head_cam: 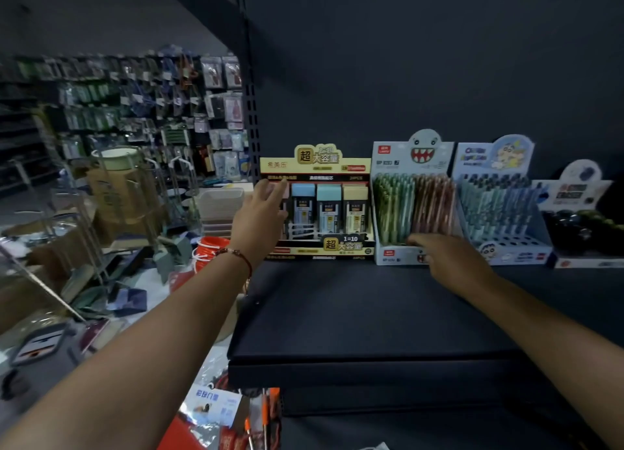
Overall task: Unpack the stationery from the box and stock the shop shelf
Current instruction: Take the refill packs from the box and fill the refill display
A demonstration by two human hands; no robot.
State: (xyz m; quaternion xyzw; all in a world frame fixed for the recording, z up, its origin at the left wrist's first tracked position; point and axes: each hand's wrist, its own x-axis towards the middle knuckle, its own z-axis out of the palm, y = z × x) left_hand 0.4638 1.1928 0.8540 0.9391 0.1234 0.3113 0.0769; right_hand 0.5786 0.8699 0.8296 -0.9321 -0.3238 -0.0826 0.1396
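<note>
Head view: left hand [260, 209] fingers [274, 188] spread straight against yellow display box [332, 209] on shelf [371, 307]. Right hand [449, 257] fingers [417, 239] loosely extended, touching pen box [398, 253] front.

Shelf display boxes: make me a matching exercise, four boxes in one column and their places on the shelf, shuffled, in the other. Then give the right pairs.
Things:
1. yellow-and-black display box
2. monster-face pen box
3. cartoon-boy pen box
4. dark display box

Places:
A. second from the right
B. far left, with the left hand at its left end
C. far right, partly cut off by the frame edge
D. second from the left, with the right hand at its front

Pairs: 1-B, 2-D, 3-A, 4-C
</note>
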